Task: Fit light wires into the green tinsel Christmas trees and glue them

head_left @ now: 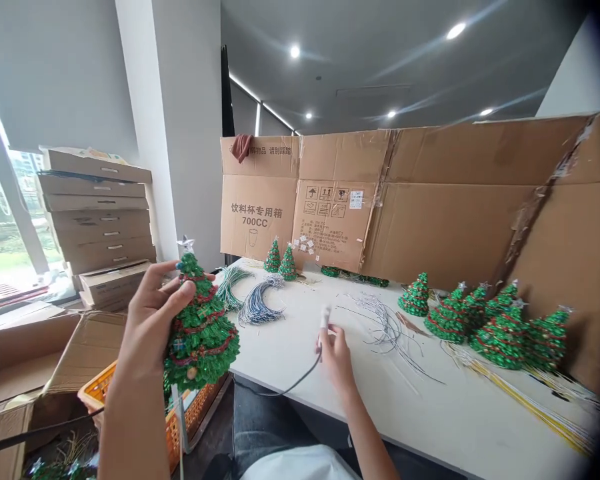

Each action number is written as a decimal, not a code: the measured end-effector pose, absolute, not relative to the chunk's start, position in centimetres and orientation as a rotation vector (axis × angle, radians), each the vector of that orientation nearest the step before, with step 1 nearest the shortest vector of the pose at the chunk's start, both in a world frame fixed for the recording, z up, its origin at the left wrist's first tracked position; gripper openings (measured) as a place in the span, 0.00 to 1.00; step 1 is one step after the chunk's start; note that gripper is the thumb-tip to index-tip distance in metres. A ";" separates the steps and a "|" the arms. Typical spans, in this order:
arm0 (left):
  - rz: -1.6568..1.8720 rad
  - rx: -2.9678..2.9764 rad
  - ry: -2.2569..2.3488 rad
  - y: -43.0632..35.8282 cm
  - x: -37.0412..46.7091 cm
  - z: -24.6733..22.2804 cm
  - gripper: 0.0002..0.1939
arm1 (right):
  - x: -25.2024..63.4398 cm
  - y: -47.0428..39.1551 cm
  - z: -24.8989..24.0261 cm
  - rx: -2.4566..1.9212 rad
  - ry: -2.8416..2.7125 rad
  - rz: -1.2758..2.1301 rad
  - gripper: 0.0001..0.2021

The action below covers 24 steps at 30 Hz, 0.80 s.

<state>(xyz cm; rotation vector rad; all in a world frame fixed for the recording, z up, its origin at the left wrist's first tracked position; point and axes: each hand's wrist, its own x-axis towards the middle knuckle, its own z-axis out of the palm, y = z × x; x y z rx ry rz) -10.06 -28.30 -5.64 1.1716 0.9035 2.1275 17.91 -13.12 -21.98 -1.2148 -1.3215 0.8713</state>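
Observation:
My left hand (157, 310) is closed around the upper part of a small tinsel Christmas tree (205, 327), held upright at the left, off the table. The tree is green with red garland, small ornaments and a silver star on top. Over the table's front part, my right hand (336, 353) grips a short white cylindrical device (325, 320) with a black cable (300, 381) trailing from its lower end. The device's exact kind is not clear. Ahead of my hands lie a bundle of blue-grey wires (263, 303) and a bundle of green wires (230, 287).
Several finished-looking trees (500, 333) stand at the table's right, two trees (280, 260) at the back. Loose wires (385, 327) and yellow strips (535, 400) lie nearby. Cardboard panels (455, 220) wall the far edge. An orange basket (173, 433) and stacked boxes (100, 220) are left.

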 end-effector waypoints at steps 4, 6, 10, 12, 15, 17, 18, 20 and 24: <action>2.002 1.238 0.895 -26.3 -9.5 -6.6 0.26 | 17.5 -14.5 -21.5 -0.909 -1.112 1.114 0.27; 1.871 1.286 0.899 -24.6 -9.1 -7.4 0.26 | 17.2 -15.8 -21.0 -0.778 -1.044 1.222 0.25; 1.670 1.348 0.896 -21.5 -7.5 -9.0 0.26 | 17.0 -19.3 -20.0 -0.629 -0.942 1.359 0.22; 1.598 1.335 0.853 -20.4 -6.2 -9.7 0.24 | 16.8 -21.0 -19.7 -0.527 -0.887 1.413 0.19; 1.513 1.256 0.753 -19.5 -4.0 -10.4 0.22 | 16.6 -22.9 -19.6 -0.431 -0.862 1.422 0.17; 1.456 1.223 0.674 -19.4 -2.7 -10.7 0.20 | 16.5 -23.6 -19.7 -0.445 -0.879 1.404 0.18; 1.424 1.228 0.645 -19.5 -2.1 -10.8 0.20 | 16.6 -23.8 -19.7 -0.459 -0.887 1.398 0.19; 1.371 1.272 0.617 -19.7 -1.2 -10.8 0.19 | 16.7 -24.2 -19.8 -0.477 -0.898 1.387 0.20; 1.366 1.310 0.626 -20.3 -0.7 -10.5 0.17 | 17.2 -24.4 -20.3 -0.487 -0.928 1.347 0.20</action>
